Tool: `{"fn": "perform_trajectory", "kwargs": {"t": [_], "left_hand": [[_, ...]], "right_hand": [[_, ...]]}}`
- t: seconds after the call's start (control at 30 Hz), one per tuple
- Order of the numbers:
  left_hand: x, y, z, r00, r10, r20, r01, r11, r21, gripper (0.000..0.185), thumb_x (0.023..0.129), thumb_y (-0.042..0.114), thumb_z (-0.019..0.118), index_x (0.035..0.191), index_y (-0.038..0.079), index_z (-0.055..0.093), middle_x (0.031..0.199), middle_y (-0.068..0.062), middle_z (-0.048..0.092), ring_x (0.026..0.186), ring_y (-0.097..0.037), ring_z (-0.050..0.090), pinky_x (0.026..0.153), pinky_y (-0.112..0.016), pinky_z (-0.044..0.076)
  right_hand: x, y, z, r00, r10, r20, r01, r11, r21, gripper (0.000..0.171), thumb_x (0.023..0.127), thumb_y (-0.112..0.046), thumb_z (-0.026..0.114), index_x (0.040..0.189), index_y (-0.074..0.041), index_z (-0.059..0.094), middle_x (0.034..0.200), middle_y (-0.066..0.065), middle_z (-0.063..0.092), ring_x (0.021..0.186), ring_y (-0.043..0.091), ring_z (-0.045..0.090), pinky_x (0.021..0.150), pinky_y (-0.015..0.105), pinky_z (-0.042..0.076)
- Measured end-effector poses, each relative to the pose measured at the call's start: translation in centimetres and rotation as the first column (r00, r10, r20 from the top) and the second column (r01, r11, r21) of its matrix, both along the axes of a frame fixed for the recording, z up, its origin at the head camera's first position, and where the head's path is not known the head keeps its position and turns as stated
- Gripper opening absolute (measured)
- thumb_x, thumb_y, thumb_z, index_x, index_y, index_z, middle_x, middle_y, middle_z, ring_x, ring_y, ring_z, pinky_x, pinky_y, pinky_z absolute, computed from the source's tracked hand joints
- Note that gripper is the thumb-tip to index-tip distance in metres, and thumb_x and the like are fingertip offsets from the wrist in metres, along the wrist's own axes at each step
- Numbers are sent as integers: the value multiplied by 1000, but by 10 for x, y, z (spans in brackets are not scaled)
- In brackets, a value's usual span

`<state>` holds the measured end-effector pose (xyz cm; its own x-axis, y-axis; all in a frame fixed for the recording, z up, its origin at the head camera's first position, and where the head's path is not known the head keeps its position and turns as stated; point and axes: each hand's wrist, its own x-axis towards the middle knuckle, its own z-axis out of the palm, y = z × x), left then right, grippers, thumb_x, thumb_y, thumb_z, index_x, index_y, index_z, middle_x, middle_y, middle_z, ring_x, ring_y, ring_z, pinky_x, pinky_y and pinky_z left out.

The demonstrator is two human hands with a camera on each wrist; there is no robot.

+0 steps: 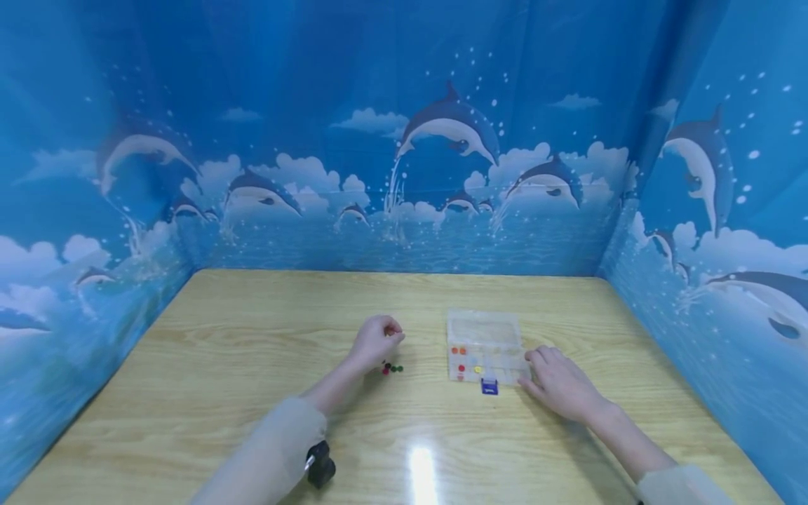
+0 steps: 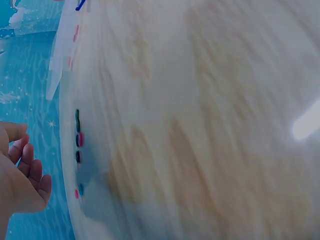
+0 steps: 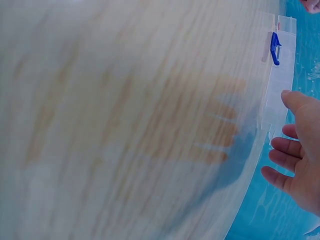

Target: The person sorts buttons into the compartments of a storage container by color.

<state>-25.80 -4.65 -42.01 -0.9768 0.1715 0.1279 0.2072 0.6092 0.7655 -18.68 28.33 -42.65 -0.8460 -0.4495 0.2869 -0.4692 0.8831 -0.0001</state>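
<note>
My left hand (image 1: 376, 341) is over the table, its thumb and index fingertips drawn together and the other fingers curled; I cannot tell whether something small is between the tips. Just below it lie several small round button-like pieces (image 1: 394, 368), green, dark and pink, also seen edge-on as a row of pieces (image 2: 78, 156) in the left wrist view. A clear plastic compartment box (image 1: 505, 374) with a blue latch (image 1: 489, 386) stands open. Orange, red and yellow pieces (image 1: 461, 368) sit in its left compartments. My right hand (image 1: 560, 379) is at the box's right edge, fingers loosely extended.
The box's clear lid (image 1: 485, 327) lies back toward the far side. The wood-grain table (image 1: 278, 308) is bordered by a blue dolphin-print curtain (image 1: 303, 175) at the back and sides. A black device (image 1: 320, 466) is on the left wrist.
</note>
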Motion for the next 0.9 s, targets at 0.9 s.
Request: {"fn": "perform_trajectory", "kwargs": {"t": [0.9], "left_hand": [[6, -44, -18, 999, 49, -13, -49, 997, -66, 11, 80, 8, 67, 87, 0, 64, 79, -5, 58, 75, -19, 53, 71, -35, 47]], "right_hand": [[-2, 2, 0, 1000, 1, 10, -1, 1000, 4, 38, 84, -24, 67, 104, 5, 55, 97, 14, 55, 89, 29, 55, 71, 42, 48]]}}
